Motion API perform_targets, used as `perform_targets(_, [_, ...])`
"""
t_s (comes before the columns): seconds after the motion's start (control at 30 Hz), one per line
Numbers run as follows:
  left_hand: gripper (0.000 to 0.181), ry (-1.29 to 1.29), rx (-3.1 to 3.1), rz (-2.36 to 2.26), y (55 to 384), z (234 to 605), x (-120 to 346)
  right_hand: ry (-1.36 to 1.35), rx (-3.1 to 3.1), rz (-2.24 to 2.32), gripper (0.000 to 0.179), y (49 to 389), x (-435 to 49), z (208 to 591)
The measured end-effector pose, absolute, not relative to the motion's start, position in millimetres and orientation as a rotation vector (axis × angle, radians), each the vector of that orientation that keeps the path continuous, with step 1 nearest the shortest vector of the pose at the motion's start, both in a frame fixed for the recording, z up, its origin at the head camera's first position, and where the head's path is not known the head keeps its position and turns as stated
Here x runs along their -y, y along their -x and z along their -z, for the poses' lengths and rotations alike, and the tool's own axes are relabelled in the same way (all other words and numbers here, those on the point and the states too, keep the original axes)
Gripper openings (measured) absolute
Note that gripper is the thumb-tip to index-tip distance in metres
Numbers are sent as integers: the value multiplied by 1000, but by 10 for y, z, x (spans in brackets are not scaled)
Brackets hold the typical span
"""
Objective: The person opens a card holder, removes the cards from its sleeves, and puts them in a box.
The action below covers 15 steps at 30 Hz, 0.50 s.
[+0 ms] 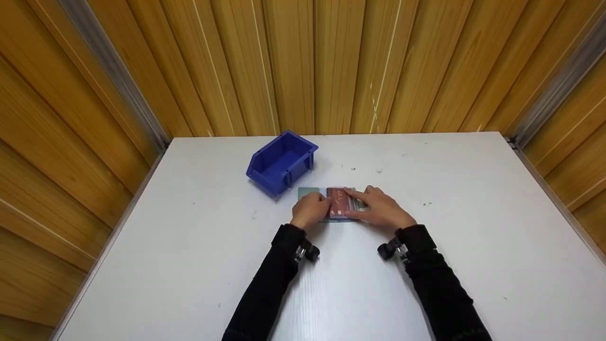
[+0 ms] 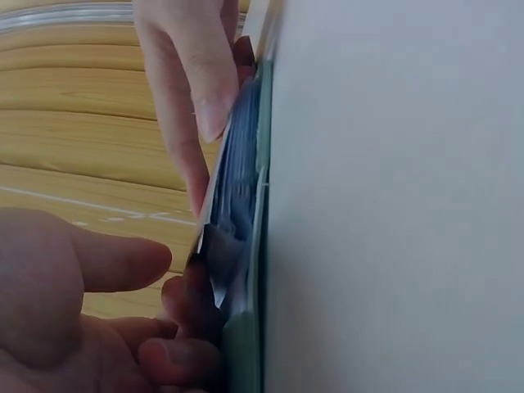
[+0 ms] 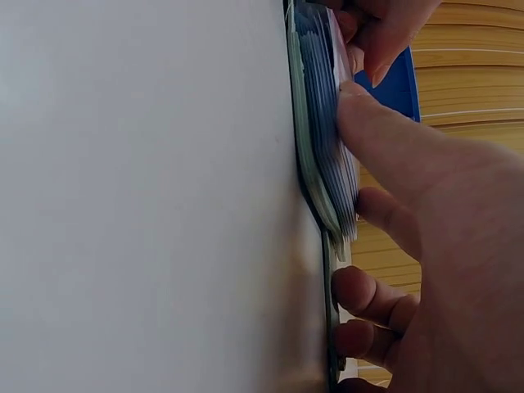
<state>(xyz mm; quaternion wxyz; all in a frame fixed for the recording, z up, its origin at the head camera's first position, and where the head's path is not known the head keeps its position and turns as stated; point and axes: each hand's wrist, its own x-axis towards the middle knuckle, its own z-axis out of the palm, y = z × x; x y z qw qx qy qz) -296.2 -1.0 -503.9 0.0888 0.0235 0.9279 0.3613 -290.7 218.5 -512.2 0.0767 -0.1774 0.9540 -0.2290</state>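
A card holder [image 1: 307,191] with a greenish cover and clear sleeves lies opened flat on the white table. A red card [image 1: 337,199] with pale lettering shows on top of its right half. My left hand [image 1: 310,209] grips the sleeves by the card's left edge with curled fingers, its thumb raised in the left wrist view. From the right, my right hand [image 1: 381,208] rests on the holder, thumb and index finger spread along the card. In the right wrist view its straight thumb [image 3: 385,135] presses the stacked sleeves [image 3: 323,123]. The left fingertips are partly hidden.
A blue plastic bin [image 1: 282,163] stands behind the holder, slightly to the left, tilted at an angle. Wood-patterned panels [image 1: 336,66] wall in the white table [image 1: 189,265] at the back and both sides.
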Motion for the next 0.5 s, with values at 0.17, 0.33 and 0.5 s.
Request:
perform_targets(0.17, [28, -52, -2798, -1077, 2959, 5047, -14, 537, -2866, 687, 75, 2905, -2193, 5109])
perform_targets(0.33, [25, -48, -2765, -1115, 2962, 5053, 15, 531, -2851, 704, 75, 2907, -2188, 5109])
perform_targets(0.5, [25, -82, -2729, -1167, 2965, 5057, 45, 510, -2845, 705, 75, 2912, -2189, 5116])
